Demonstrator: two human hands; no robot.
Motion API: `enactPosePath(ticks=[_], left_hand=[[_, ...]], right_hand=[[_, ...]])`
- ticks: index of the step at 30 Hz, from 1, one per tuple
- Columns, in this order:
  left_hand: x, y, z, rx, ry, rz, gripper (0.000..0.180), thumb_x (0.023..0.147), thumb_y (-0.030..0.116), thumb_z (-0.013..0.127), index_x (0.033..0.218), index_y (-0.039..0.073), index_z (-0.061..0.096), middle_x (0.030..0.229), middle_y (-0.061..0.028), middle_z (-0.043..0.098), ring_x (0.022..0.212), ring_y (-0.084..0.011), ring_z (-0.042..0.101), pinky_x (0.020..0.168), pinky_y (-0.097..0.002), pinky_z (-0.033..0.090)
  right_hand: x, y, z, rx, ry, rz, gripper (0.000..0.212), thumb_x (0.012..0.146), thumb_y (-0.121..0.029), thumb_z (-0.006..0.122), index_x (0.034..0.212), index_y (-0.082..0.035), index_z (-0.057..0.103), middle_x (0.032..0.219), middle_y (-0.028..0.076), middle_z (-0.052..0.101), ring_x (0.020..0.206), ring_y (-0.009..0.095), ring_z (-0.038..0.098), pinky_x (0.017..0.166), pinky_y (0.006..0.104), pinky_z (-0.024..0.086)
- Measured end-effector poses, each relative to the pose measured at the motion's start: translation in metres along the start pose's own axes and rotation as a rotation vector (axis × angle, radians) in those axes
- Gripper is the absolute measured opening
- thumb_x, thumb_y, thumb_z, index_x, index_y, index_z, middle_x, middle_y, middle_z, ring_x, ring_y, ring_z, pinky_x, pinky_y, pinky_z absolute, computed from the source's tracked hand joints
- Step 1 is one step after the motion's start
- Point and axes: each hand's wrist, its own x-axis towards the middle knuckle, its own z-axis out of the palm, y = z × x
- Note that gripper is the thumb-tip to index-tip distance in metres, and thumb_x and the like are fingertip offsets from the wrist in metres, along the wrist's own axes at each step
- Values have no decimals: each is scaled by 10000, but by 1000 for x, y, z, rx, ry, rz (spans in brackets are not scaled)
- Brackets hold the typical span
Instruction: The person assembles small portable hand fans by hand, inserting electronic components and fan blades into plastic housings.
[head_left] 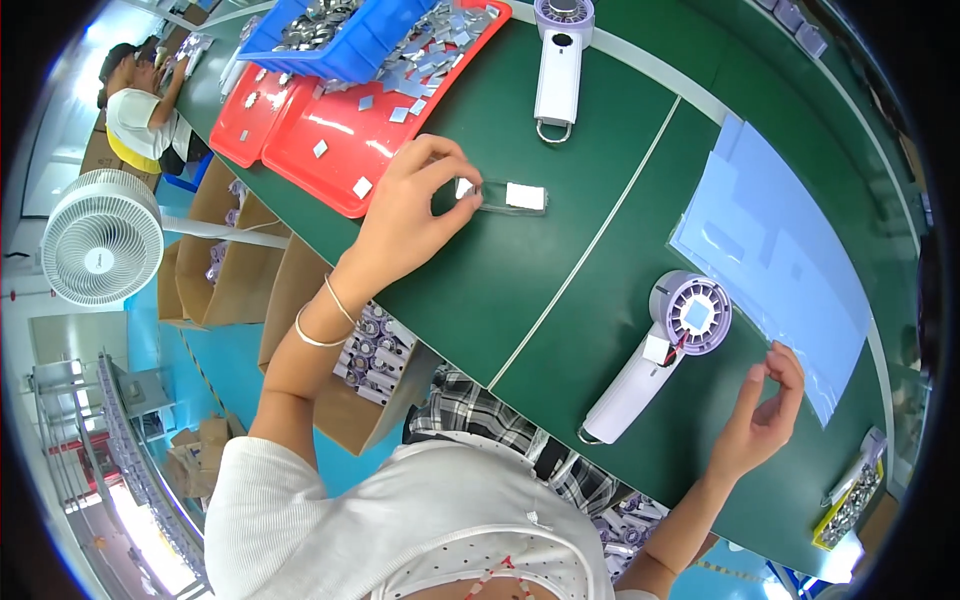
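My left hand point(415, 205) is closed in a pinch on a small white pad point(464, 187), at one end of a clear strip. A second white pad point(526, 196) lies at the strip's other end, on the green table. My right hand point(762, 415) is held with loosely curled fingers apart and nothing visible in it, beside the near edge of the blue sheets point(775, 255). Between my hands lies a white and purple handheld fan point(630, 393). Its head shows a pale blue square in the middle, with a white block and red and black wires at the neck.
Red trays point(335, 135) with silvery squares and a blue bin point(340, 45) of metal parts stand at the far left. Another handheld fan point(558, 80) lies at the back. A yellow box point(850, 505) of small parts sits far right. Cartons of fans stand below the table's edge.
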Motion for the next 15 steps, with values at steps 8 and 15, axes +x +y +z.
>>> enactPosePath(ticks=[8, 15], left_hand=[[6, -1, 2, 183, -92, 33, 271, 739, 61, 787, 974, 54, 651, 1067, -108, 551, 1029, -310, 558, 888, -406, 465], [13, 6, 6, 221, -22, 146, 238, 761, 71, 770, 981, 64, 678, 1107, -115, 558, 1074, -320, 549, 924, -421, 446]], right_hand=[[-1, -7, 0, 35, 6, -8, 170, 877, 61, 597, 1046, 45, 606, 1181, 188, 602, 849, 164, 580, 846, 296, 467], [-4, -11, 0, 22, -64, -14, 139, 886, 45, 606, 1024, 41, 624, 1171, 172, 609, 898, 176, 577, 856, 301, 462]])
